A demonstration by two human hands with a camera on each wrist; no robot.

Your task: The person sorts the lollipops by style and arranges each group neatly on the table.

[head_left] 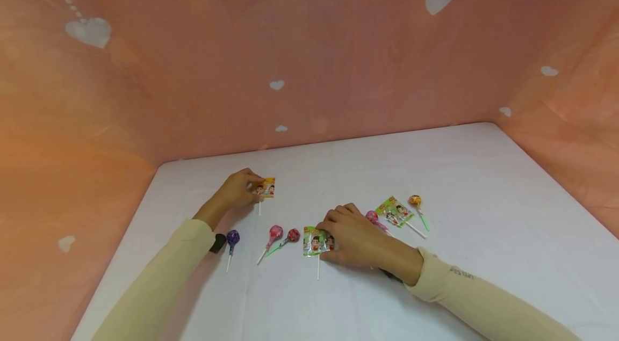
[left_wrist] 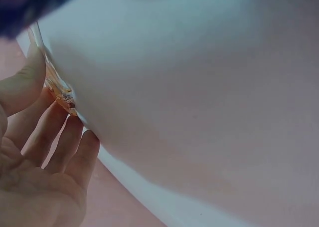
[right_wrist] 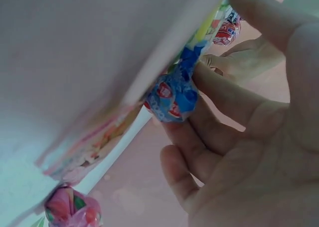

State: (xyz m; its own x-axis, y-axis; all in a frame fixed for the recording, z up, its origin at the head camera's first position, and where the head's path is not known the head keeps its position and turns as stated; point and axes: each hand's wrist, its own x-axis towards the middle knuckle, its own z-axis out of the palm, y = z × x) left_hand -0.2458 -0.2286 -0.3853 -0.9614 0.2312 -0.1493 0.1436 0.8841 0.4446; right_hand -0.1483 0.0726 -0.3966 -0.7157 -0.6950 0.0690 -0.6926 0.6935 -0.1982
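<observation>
From the head view, your left hand [head_left: 239, 189] lay toward the table's [head_left: 483, 180] far left corner, its fingers curled onto the orange-wrapped lollipop [head_left: 266, 188]. The wrapper sat just beyond your fingertips, the stick running back toward the near edge. Your right hand [head_left: 353, 239] rested palm down near the middle of the table, fingers bent over the green-wrapped lollipop [head_left: 315, 241], which lay to its left with its stick pointing at the near edge too. Each hand was plainly the nearer one to its own lollipop. A purple lollipop [head_left: 232, 238], a pink lollipop [head_left: 275, 233] and a red lollipop [head_left: 292, 235] lay between your arms.

From the left wrist, your fingers [left_wrist: 52, 129] met the orange wrapper's edge at the table surface; a true pinch I could not confirm.

From the right wrist, your fingers [right_wrist: 219, 95] pressed the wrapped candy head against the table, with the thumb above it.
</observation>
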